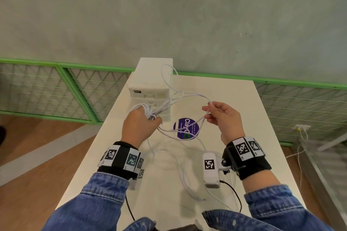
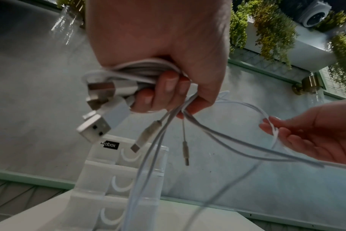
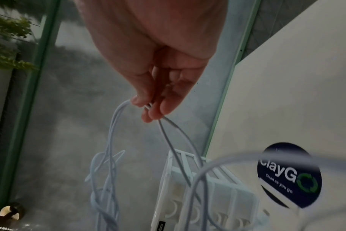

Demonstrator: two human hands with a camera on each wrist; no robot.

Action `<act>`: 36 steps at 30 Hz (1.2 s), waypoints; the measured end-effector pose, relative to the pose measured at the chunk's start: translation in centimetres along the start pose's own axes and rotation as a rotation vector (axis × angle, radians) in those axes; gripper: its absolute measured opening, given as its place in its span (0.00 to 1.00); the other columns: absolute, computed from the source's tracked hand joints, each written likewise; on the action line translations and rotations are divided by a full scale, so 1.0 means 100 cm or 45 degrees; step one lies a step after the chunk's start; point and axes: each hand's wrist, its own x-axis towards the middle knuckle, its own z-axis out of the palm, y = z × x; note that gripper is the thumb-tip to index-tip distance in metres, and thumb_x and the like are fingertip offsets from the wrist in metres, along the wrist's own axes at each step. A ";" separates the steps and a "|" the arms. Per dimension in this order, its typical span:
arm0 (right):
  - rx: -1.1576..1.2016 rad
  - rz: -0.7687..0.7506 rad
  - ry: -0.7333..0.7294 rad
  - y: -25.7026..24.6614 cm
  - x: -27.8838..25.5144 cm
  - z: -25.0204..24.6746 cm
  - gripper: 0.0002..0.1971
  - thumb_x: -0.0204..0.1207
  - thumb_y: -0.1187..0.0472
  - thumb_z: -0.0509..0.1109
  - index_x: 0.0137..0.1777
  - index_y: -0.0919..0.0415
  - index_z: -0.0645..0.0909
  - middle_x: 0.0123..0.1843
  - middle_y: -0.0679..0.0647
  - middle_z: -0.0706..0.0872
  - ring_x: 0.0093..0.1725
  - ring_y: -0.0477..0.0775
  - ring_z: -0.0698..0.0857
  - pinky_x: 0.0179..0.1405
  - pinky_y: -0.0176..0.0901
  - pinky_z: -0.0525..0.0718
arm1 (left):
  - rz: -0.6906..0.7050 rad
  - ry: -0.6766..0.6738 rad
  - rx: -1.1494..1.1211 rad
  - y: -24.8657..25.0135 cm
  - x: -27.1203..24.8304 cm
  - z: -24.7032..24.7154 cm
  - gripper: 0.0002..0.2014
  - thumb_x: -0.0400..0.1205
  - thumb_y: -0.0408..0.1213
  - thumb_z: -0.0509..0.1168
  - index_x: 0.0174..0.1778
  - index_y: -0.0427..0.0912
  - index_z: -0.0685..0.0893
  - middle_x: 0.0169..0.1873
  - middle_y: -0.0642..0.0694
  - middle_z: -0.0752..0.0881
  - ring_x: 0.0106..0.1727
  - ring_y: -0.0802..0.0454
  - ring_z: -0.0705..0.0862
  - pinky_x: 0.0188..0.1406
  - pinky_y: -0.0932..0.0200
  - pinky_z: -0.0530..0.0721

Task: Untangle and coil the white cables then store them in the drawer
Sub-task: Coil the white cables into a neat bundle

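The left hand's (image 1: 139, 125) fingers (image 2: 168, 84) clamp a bundle of thin white cables (image 2: 140, 70); the right hand's (image 1: 223, 118) fingers (image 3: 146, 96) pinch loose strands. Beyond them stands a white plastic drawer unit (image 1: 150, 88) on the white surface (image 1: 244, 118), beside a round blue sticker (image 1: 185, 128).

Drawer unit (image 1: 150, 88) at table's (image 1: 234, 99) far end — sticker (image 1: 185, 128) just right, cables (image 1: 178, 165) nearer.

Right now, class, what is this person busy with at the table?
The person is sorting out thin white cables above a white table. The left hand grips a coiled bunch with several plugs sticking out, while the right hand pinches a loose strand pulled to the side. More cable lies on the table. The small white plastic drawer unit behind looks closed.
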 end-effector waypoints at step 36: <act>-0.980 0.001 -0.194 0.034 0.016 -0.046 0.06 0.73 0.53 0.74 0.38 0.53 0.87 0.35 0.54 0.86 0.36 0.50 0.79 0.39 0.42 0.74 | 0.009 0.387 -0.085 -0.027 0.015 -0.022 0.22 0.71 0.35 0.70 0.23 0.41 0.60 0.22 0.46 0.65 0.26 0.47 0.64 0.23 0.56 0.61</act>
